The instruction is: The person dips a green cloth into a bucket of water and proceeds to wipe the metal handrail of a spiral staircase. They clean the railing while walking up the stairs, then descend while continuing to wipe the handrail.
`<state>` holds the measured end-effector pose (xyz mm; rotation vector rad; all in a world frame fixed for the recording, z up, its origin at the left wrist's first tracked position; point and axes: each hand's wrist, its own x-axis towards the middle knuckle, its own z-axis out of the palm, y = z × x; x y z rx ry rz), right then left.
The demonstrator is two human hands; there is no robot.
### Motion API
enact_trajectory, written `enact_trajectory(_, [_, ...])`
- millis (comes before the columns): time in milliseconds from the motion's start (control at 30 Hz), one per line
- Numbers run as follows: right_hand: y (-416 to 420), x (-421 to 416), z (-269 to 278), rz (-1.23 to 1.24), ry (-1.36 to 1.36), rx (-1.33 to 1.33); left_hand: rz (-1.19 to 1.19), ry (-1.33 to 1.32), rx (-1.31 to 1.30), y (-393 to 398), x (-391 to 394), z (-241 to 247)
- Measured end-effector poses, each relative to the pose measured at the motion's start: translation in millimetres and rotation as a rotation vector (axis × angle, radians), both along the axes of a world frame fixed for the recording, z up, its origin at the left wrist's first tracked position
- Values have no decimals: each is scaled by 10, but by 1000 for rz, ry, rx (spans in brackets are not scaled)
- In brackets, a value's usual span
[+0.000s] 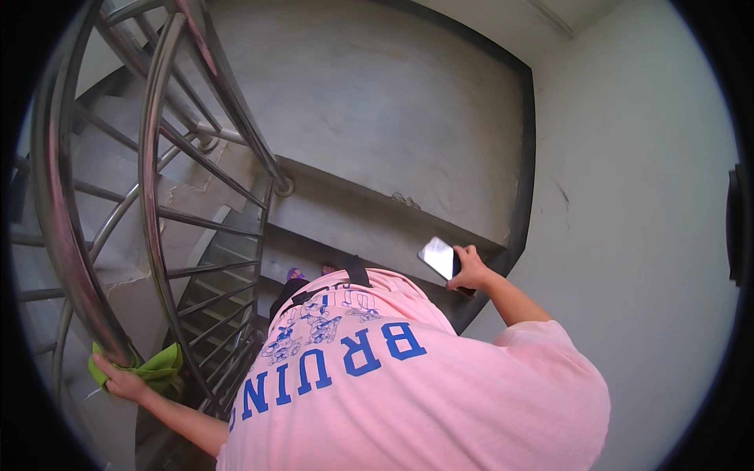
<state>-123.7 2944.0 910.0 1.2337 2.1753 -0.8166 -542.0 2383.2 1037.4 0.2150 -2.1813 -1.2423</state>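
A green cloth (158,366) is wrapped around the stainless steel handrail (59,218) at the lower left, and my left hand (122,380) holds it against the rail. Part of the cloth hangs loose to the right of that hand. On the other side of my body, my right hand (471,269) grips a smartphone (439,258) by its edges. The phone's face looks bright with reflected light, and what it displays cannot be read. Its lower end is partly hidden by the fingers.
I stand on a concrete staircase, with a landing (377,100) ahead and a step (347,206) below its edge. Metal balusters (206,221) and lower stair flights lie to the left. A pale wall (636,206) with dark scuffs rises at right.
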Motion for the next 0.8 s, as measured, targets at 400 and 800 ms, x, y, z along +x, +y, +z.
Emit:
enact_trajectory(400, [-71,-318,270,-106,-339,-1031,-38,64,-13,-93,2,-159])
enact_trajectory(800, [-63,-577,47,-219,-358,-1191,6,58,-43,121,87,-51])
